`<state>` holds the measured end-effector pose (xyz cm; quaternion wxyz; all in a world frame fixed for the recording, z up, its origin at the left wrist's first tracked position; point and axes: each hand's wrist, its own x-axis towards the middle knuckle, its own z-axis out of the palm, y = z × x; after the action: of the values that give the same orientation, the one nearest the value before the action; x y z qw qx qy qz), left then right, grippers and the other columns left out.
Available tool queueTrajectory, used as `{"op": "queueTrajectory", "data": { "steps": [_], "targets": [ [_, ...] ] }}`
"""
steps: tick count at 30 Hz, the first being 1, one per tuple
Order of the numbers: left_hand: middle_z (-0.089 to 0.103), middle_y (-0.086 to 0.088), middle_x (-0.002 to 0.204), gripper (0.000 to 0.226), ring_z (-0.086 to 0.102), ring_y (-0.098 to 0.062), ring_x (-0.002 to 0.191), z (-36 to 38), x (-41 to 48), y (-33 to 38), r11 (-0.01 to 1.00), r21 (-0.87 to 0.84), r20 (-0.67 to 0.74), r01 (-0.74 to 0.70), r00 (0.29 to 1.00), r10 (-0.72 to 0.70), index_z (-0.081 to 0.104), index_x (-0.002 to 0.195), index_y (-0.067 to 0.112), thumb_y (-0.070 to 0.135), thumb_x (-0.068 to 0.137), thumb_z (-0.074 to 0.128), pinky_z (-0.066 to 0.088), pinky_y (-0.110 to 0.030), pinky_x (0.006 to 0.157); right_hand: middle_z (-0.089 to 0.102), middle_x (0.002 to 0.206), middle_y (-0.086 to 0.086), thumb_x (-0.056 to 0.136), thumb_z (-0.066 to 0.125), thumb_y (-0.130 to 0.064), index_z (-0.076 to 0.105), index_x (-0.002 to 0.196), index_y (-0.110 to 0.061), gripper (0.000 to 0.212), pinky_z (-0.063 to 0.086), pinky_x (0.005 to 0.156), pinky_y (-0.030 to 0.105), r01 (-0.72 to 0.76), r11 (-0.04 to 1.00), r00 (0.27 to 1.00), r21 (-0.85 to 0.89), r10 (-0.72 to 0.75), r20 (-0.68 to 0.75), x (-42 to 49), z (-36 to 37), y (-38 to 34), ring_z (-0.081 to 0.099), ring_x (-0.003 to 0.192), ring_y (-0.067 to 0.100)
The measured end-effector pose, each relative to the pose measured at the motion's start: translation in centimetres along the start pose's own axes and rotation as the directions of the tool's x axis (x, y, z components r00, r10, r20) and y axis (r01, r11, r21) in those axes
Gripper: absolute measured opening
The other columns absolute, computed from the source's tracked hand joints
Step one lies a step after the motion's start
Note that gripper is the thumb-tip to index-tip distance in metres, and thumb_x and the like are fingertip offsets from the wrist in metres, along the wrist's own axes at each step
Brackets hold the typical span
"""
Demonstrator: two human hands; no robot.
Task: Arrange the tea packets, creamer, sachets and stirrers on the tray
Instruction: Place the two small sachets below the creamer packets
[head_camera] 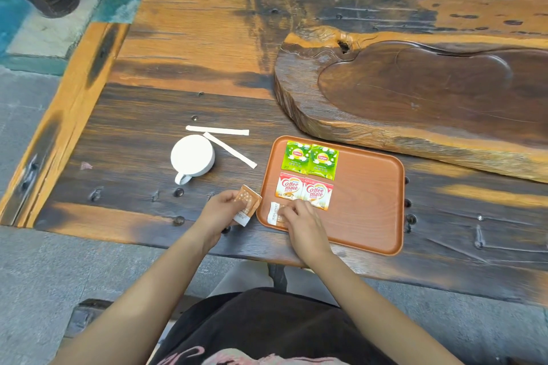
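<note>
Sachet point(273, 213) on tray point(367, 216) mostly hidden under right hand point(299, 225).

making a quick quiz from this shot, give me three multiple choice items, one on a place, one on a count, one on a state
1. Where do the two paper-wrapped stirrers lie?
A. on the tray
B. on the table beside the white cup
C. in the cup

2. How many green tea packets lie on the tray?
A. two
B. three
C. four

3. What is the left hand doing?
A. resting empty
B. lifting the cup
C. holding an orange sachet

Key: 1 B, they lie on wood by the white cup; 2 A, a side-by-side pair; 3 C, fingers grip it off the tray.
</note>
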<state>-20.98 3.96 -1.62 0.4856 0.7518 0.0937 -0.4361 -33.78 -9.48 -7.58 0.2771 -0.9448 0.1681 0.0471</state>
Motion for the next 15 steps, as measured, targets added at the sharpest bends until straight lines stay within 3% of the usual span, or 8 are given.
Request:
{"op": "queueTrajectory", "data": {
  "steps": [6, 15],
  "targets": [
    [0.066, -0.003, 0.079, 0.019, 0.059, -0.012, 0.065, 0.9, -0.3, 0.3, 1.000, 0.019, 0.017, -0.022, 1.000, 0.022, 0.063, 0.087, 0.017, 0.004, 0.091, 0.050, 0.049, -0.013, 0.046, 0.055, 0.102, 0.005, 0.085, 0.057, -0.001, 0.059, 0.106, -0.016, 0.026, 0.039, 0.078, 0.031, -0.001, 1.000, 1.000, -0.020, 0.001, -0.013, -0.1, 0.1, 0.1, 0.048, 0.098, 0.024],
    [0.066, -0.006, 0.082, 0.018, 0.061, -0.015, 0.070, 1.6, 0.2, 0.6, 1.000, 0.013, 0.025, -0.022, 0.999, 0.021, 0.064, 0.085, 0.016, 0.005, 0.090, 0.051, 0.051, -0.024, 0.063, 0.056, 0.104, 0.005, 0.089, 0.051, -0.003, 0.059, 0.111, -0.016, 0.027, 0.042, 0.085, 0.032, -0.048, 0.997, 0.999, 0.054, 0.048, -0.013, -0.2, 0.4, 0.4, 0.048, 0.101, 0.024]
  ]
}}
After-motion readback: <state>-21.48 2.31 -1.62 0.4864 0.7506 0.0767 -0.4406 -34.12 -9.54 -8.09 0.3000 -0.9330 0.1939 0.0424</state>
